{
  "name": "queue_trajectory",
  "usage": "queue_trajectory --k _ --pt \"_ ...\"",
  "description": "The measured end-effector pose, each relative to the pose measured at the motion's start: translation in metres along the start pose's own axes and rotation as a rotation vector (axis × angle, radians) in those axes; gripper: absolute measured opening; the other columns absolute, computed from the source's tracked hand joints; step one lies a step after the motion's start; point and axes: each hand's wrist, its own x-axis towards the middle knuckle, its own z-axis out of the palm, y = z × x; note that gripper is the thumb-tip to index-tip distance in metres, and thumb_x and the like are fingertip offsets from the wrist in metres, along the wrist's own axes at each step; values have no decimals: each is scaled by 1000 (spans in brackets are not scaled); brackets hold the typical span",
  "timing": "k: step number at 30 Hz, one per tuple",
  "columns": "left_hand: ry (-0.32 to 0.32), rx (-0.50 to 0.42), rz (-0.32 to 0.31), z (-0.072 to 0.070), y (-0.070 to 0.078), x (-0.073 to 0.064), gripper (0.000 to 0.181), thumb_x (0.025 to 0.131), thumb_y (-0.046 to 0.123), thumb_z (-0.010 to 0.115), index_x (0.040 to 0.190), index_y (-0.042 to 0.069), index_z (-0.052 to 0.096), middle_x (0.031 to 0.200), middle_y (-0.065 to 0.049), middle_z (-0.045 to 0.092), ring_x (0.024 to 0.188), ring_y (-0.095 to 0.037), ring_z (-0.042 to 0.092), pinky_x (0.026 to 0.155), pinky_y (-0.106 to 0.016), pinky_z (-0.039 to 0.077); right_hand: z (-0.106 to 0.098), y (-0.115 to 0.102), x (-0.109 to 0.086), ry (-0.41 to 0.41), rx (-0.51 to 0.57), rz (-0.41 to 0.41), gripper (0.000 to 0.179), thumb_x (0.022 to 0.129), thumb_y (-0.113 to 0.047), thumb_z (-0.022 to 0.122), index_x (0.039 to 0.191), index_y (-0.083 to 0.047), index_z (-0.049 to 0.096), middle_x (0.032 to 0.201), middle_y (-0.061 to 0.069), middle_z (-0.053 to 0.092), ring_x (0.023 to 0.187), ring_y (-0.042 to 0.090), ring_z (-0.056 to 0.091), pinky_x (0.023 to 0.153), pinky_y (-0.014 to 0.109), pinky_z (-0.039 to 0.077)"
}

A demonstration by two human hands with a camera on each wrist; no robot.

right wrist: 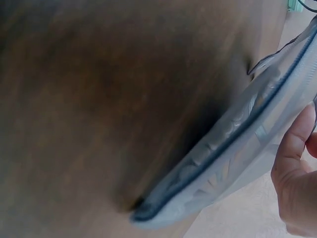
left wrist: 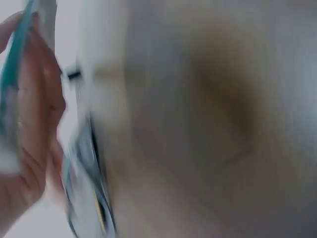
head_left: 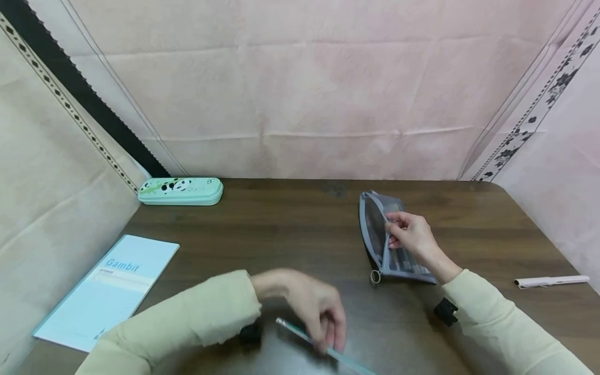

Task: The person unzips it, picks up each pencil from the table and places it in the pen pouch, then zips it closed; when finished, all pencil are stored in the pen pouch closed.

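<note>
At the front middle of the table, my left hand (head_left: pixel 319 312) pinches a slim teal pencil (head_left: pixel 344 359) with a silvery end. The pencil slants down to the right and leaves the head view at the bottom. Fingers and pencil are blurred in the left wrist view. My right hand (head_left: pixel 412 237) pinches the near side of a grey-blue, see-through zip pouch (head_left: pixel 408 263) between thumb and fingers. The pouch's mouth gapes on its left side, and a ring hangs at its lower corner. Slender things show through its wall in the right wrist view.
A mint pencil case (head_left: pixel 187 195) with panda pictures lies at the back left. On the left is a light blue "Gambit" notebook (head_left: pixel 117 291). A white pen (head_left: pixel 550 281) lies at the right edge of the table. Cloth walls (head_left: pixel 328 104) stand behind and beside the wooden table.
</note>
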Motion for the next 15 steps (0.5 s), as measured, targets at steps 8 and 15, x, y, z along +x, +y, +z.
queue_trajectory --k 8,15 --pt "5 434 -171 42 13 4 22 71 -1 75 83 18 74 64 16 65 59 10 57 66 -5 45 -1 0 1 0 9 3 38 95 -3 51 129 13 46 79 7 57 56 6 58 56 24 57" --pt "140 416 -158 29 1 1 22 70 3 77 82 21 75 64 20 64 57 10 55 58 -9 47 0 0 1 1 14 11 39 95 -4 51 130 13 45 81 7 57 56 6 58 55 24 56"
